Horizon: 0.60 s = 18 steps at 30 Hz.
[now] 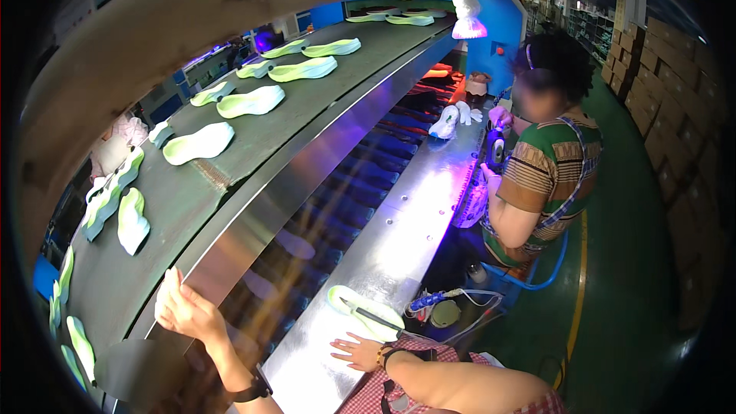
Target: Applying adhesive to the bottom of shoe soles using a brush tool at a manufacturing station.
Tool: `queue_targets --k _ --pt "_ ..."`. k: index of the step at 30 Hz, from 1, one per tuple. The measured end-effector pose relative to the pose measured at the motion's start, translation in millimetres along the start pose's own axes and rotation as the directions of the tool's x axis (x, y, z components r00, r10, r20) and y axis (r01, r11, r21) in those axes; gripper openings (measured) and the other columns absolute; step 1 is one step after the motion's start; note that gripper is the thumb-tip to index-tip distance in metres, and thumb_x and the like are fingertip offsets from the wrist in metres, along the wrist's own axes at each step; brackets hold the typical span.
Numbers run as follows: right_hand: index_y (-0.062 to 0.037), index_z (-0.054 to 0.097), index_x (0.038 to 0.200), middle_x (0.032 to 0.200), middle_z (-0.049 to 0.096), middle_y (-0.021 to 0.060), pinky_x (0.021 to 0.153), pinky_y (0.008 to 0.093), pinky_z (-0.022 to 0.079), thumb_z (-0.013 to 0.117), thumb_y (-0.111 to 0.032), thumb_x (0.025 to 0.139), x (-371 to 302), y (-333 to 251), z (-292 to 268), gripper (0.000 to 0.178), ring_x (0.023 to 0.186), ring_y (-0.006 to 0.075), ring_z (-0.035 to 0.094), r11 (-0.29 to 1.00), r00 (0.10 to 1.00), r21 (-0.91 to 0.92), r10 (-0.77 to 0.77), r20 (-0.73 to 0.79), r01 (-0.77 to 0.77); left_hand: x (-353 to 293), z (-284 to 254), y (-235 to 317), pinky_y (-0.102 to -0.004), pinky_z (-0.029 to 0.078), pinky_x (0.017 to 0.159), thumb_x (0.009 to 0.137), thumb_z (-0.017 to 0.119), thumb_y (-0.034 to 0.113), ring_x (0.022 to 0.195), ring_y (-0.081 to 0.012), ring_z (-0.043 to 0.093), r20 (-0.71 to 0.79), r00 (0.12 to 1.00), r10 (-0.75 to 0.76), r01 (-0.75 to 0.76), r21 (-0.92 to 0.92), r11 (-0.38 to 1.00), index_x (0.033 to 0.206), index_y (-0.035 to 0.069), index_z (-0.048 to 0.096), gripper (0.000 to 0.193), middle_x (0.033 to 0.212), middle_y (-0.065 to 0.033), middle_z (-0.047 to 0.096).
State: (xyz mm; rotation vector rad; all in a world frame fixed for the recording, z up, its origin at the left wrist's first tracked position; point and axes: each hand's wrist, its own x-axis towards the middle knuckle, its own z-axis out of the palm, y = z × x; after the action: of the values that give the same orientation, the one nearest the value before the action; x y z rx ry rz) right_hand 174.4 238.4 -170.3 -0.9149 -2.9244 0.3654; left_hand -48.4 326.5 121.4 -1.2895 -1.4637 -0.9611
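Lying on the metal surface [399, 241], one green-and-white sole [374, 303] has a slim dark tool [368, 312] resting across it, so work on this piece seems paused or not yet begun; whether its inside is finished cannot be told. The right hand [356, 352] is spread flat on the surface just beside the sole, with nothing in its grasp. The left hand [188, 308] lies at the edge of the metal guard [241, 238], fingers a little bent, and I cannot tell whether it grips that edge or only leans there; it holds no sole. Much appears to be left: many similar soles [198, 144] sit along the upper belt [307, 107], though whether they are treated or waiting is unclear. Pale, blurred shapes show over the dark lower track [330, 218], perhaps soles. Farther along, a co-worker [548, 161] handles a dark, shoe-like piece [497, 147]
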Motion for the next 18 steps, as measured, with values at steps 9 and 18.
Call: queue_targets --k 9,18 --pt "-0.0135 0.025 0.136 0.143 0.019 0.0122 0.107 0.0455 0.016 0.044 -0.029 0.085 -0.8 5.2 2.2 0.057 0.132 0.0241 0.020 0.999 0.998 -0.050 -0.013 -0.054 0.010 2.7 -4.6 2.7 -0.0324 0.029 0.089 0.090 0.041 0.017 0.100 -0.0195 0.049 0.077 0.997 -0.017 0.023 -0.085 0.996 0.104 0.006 0.060 0.026 0.105 -0.0042 0.060" --pt "-0.0138 0.025 0.136 0.144 0.019 0.0119 0.107 0.0454 0.016 0.044 -0.029 0.085 -5.4 9.9 1.9 0.057 0.132 0.0243 0.020 1.000 0.999 -0.019 -0.012 -0.044 0.011 0.6 5.2 8.5 -0.0310 0.029 0.088 0.090 0.039 0.019 0.099 -0.0183 0.050 0.017 1.000 -0.011 0.012 -0.053 0.999 0.104 0.006 0.061 0.029 0.104 -0.0029 0.061"
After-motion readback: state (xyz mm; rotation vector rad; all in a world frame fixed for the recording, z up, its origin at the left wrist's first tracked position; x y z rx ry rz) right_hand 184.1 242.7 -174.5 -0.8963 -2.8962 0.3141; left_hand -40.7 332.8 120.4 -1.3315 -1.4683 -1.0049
